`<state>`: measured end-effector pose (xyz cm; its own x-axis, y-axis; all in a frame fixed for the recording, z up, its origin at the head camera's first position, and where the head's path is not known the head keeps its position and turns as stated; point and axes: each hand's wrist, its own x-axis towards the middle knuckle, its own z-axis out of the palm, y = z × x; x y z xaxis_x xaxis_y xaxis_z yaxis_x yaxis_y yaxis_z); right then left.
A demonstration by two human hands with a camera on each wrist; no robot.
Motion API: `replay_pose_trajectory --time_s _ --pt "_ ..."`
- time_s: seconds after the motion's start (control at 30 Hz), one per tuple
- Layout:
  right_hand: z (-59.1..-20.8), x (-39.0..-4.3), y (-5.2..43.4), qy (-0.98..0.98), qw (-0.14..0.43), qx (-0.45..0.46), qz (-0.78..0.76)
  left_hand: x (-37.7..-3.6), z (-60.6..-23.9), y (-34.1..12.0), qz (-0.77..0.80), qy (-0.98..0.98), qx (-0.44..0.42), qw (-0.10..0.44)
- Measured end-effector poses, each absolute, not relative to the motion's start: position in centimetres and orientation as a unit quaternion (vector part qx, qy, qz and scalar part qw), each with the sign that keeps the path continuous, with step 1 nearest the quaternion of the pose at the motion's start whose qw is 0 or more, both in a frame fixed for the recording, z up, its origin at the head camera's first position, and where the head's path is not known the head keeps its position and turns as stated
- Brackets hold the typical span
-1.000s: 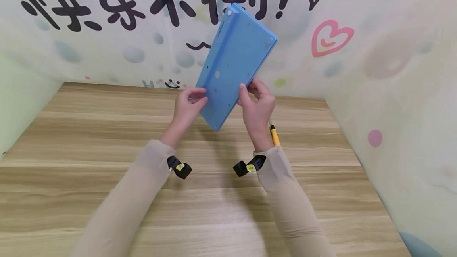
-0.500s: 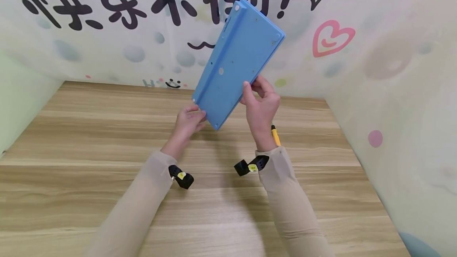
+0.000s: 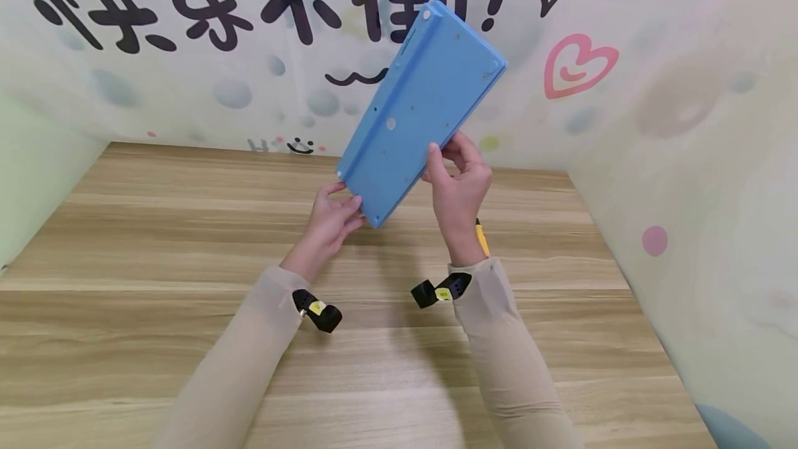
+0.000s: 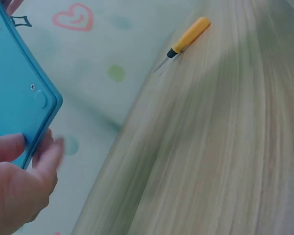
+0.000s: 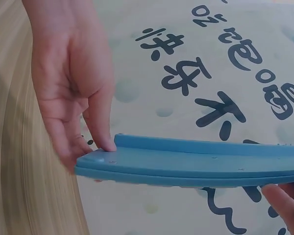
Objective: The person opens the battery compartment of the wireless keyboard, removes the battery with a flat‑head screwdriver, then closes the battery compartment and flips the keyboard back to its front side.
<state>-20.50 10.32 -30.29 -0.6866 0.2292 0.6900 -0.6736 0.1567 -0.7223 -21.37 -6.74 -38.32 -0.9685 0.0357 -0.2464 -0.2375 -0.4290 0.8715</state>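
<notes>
A blue keyboard is held up at a slant above the table, its underside facing me with screws and round white feet. My left hand pinches its lower short end, thumb on the underside; the left wrist view shows this hand at a corner beside a screw. My right hand grips the long right edge between thumb and fingers. In the right wrist view, the left hand holds one end, and right-hand fingers show at the frame's edge. The key side is hidden.
A yellow-handled screwdriver lies on the wooden table, mostly hidden behind the right wrist in the head view. A printed cloth wall stands behind the table, and another wall closes the right side.
My left hand has shifted from the keyboard's left long edge down to its lower short end. The keyboard's upper end and my right hand have moved slightly right.
</notes>
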Motion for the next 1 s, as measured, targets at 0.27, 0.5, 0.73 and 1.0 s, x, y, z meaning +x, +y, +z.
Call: replay_pose_trajectory --time_s 0.27,0.5,0.73,1.0 --pt "-30.0 -20.5 10.4 -0.656 0.366 0.152 0.642 -21.3 -38.4 -6.9 0.855 0.508 -0.086 0.052" --pt "-29.8 -20.6 10.7 -0.625 0.327 0.163 0.690 -21.4 -38.4 -7.8 0.855 0.512 -0.081 0.028" --pt "-29.3 -20.3 11.7 -0.636 0.297 0.136 0.699 -21.3 -38.5 -9.2 0.846 0.527 -0.082 0.016" --pt "-29.1 -20.5 13.0 -0.614 0.287 0.117 0.726 -20.9 -38.8 -11.2 0.827 0.556 -0.080 0.011"
